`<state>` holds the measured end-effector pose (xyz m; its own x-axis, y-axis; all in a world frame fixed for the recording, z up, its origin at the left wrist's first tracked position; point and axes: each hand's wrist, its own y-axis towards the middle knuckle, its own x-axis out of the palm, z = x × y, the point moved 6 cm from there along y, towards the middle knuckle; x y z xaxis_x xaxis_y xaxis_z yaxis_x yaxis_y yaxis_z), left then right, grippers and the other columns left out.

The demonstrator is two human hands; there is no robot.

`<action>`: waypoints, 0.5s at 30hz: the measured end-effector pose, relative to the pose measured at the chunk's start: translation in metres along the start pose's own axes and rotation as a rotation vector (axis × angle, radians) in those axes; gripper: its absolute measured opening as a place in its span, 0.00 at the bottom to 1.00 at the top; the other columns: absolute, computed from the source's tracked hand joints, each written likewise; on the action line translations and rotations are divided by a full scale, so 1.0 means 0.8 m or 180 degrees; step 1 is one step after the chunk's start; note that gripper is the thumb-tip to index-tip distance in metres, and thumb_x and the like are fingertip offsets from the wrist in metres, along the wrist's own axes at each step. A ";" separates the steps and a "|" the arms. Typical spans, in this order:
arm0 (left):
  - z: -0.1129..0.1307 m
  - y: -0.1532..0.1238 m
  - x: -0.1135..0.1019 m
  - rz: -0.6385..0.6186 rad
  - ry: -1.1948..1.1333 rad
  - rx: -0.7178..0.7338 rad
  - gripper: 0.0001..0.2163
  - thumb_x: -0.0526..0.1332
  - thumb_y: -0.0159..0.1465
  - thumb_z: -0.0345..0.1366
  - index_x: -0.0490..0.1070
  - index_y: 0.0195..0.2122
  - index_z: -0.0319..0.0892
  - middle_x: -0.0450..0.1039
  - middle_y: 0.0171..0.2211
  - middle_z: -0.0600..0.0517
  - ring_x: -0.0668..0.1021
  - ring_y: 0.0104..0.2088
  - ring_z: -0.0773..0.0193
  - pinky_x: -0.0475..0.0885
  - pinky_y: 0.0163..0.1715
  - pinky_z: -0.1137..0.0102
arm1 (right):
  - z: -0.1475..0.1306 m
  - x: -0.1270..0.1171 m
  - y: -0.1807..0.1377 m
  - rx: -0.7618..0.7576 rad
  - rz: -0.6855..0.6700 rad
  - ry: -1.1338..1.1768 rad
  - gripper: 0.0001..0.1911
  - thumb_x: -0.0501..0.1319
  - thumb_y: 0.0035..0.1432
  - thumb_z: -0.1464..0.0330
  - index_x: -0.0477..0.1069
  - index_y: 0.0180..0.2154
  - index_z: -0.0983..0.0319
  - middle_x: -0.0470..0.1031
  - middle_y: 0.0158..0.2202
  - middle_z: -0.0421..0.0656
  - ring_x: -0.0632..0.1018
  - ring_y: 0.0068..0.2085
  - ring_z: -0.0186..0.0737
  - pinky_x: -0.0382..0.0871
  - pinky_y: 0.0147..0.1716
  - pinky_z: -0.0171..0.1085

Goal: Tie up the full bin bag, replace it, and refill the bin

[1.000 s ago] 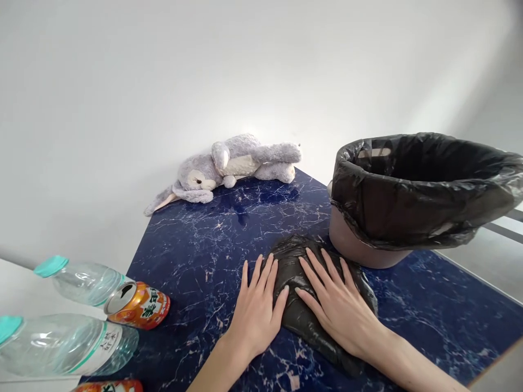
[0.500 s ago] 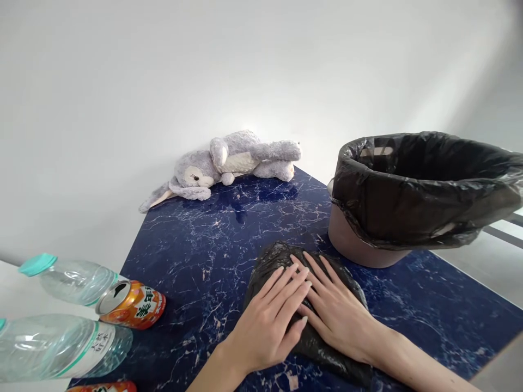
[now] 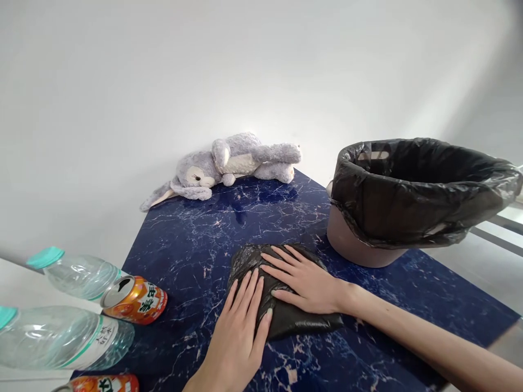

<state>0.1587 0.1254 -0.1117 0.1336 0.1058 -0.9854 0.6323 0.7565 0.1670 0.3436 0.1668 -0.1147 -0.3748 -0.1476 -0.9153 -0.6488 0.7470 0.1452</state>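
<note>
A folded black plastic bag (image 3: pixel 298 324) lies flat on the blue marbled table (image 3: pixel 192 234). Flat on the bag's left part rests my left hand (image 3: pixel 241 321), fingers stretched out. My right hand (image 3: pixel 304 280) presses on its right and upper part, fingers spread and pointing left. The two hands are apart, and neither grips anything. Behind and to the right stands a brownish bin (image 3: pixel 355 242), lined with a black bin bag (image 3: pixel 400 212) folded over its rim.
A grey plush rabbit (image 3: pixel 241 158) lies on its side against the white wall. At left stand two clear plastic bottles (image 3: pixel 81 275) with turquoise caps and two orange drink cans (image 3: pixel 137 299), the nearer can cut off by the frame.
My hands have moved apart; before, the left fingers overlapped the right hand. The right hand has turned to point left. The bag has shifted left and looks flatter and squarer.
</note>
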 end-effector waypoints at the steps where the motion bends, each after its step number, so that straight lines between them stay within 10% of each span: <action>1: -0.003 -0.002 0.002 -0.0027 0.0020 -0.0068 0.35 0.52 0.79 0.44 0.32 0.81 0.51 0.47 0.79 0.48 0.61 0.76 0.47 0.69 0.71 0.45 | 0.000 0.000 0.005 -0.0034 -0.0071 0.0069 0.36 0.47 0.79 0.48 0.47 0.79 0.54 0.42 0.80 0.41 0.42 0.80 0.55 0.37 0.78 0.62; 7: -0.005 -0.007 0.002 0.0001 -0.0161 -0.0144 0.34 0.50 0.80 0.43 0.32 0.81 0.51 0.46 0.79 0.49 0.56 0.77 0.49 0.60 0.74 0.42 | -0.033 -0.034 -0.010 -0.0367 0.0014 0.0177 0.39 0.55 0.76 0.48 0.50 0.78 0.56 0.41 0.81 0.44 0.40 0.80 0.56 0.35 0.78 0.62; 15: -0.005 -0.009 -0.024 0.0080 -0.0912 -0.0144 0.29 0.54 0.79 0.45 0.48 0.78 0.55 0.48 0.80 0.52 0.53 0.79 0.48 0.61 0.74 0.43 | -0.055 -0.033 -0.057 -0.0657 0.0413 -0.0428 0.17 0.54 0.79 0.63 0.79 0.55 0.62 0.78 0.63 0.48 0.74 0.68 0.53 0.62 0.73 0.58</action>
<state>0.1490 0.1206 -0.0943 0.3630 -0.0570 -0.9301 0.5924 0.7846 0.1831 0.3537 0.1080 -0.0808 -0.3812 0.0382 -0.9237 -0.7276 0.6040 0.3252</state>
